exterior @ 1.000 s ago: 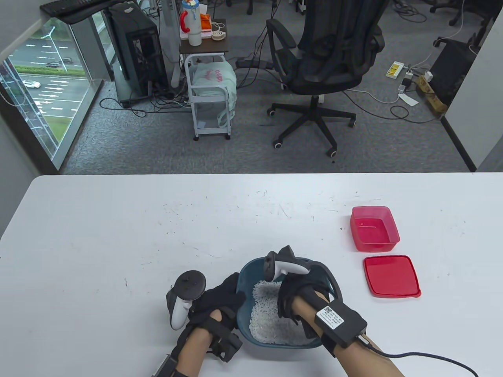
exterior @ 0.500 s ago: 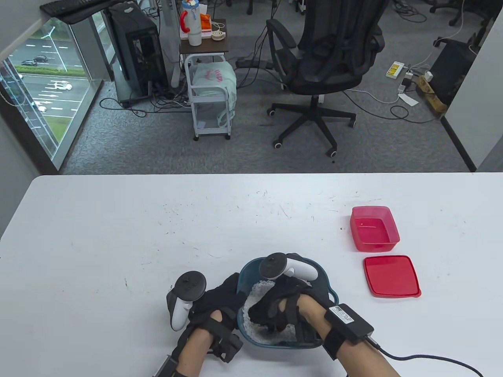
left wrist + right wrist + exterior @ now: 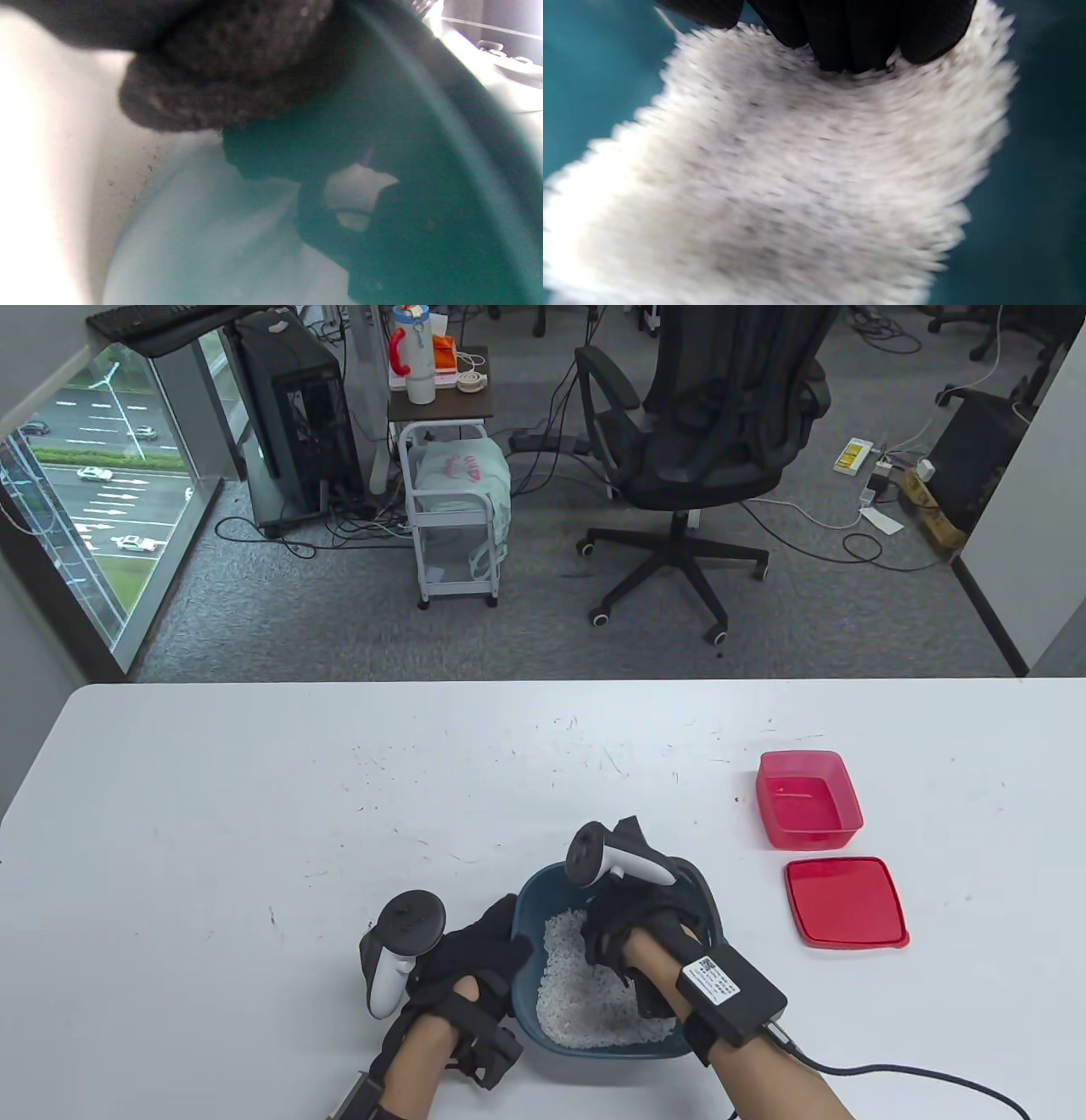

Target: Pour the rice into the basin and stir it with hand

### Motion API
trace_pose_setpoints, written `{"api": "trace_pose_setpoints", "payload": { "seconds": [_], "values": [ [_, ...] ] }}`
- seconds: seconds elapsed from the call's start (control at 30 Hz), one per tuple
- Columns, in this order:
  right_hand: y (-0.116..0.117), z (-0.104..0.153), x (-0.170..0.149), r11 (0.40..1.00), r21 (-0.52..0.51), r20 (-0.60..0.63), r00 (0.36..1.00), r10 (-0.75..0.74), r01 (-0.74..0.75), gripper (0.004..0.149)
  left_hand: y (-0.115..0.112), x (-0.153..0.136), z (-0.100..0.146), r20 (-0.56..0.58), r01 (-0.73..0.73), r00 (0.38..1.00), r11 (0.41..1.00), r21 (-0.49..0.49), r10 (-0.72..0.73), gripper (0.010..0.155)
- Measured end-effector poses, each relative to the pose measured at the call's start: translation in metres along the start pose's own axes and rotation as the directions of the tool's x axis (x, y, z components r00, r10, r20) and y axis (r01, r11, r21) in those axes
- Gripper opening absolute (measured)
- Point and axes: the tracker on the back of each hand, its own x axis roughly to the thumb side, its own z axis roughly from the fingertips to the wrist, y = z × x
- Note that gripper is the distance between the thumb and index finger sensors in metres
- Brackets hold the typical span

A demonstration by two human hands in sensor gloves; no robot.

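A teal basin (image 3: 700, 899) stands near the table's front edge with white rice (image 3: 585, 997) heaped in it. My left hand (image 3: 496, 942) grips the basin's left rim; in the left wrist view a gloved finger (image 3: 220, 84) lies against the basin's outer wall (image 3: 424, 169). My right hand (image 3: 611, 937) reaches down inside the basin at its far right side, fingers in the rice. The right wrist view shows the fingertips (image 3: 852, 42) dug into blurred rice (image 3: 797, 190), with the teal wall (image 3: 1043, 169) around it.
An empty red container (image 3: 808, 802) sits on the table to the right of the basin, with its red lid (image 3: 845, 901) lying flat just in front of it. A cable (image 3: 916, 1073) trails from my right wrist. An office chair (image 3: 704, 432) stands beyond the table.
My right hand swept through the rice to the basin's near left and has come back to the far right side. The rice has shifted. My left hand has stayed on the rim.
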Motion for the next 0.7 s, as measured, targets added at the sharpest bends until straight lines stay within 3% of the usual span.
{"api": "trace_pose_setpoints", "payload": {
  "seconds": [0.27,0.4,0.53,0.7],
  "values": [
    [0.029,0.007,0.006,0.972,0.180,-0.002,0.988,0.152,-0.149,0.063,0.000,0.000,0.000,-0.011,-0.004,1.000,1.000,0.005,0.005,0.068],
    [0.039,0.010,0.010,0.946,0.323,0.167,0.986,-0.015,-0.040,0.063,0.000,0.000,0.000,-0.015,-0.009,1.000,1.000,0.007,0.009,0.068],
    [0.037,0.015,0.015,0.919,0.382,0.388,0.885,-0.257,0.099,0.064,0.000,0.000,0.000,-0.016,-0.005,1.000,1.000,0.010,0.005,0.068],
    [0.035,0.013,0.022,0.878,0.441,0.464,0.791,-0.399,0.184,0.066,0.000,0.001,0.000,-0.006,-0.002,1.000,1.000,0.000,0.002,0.069]
  ]
}}
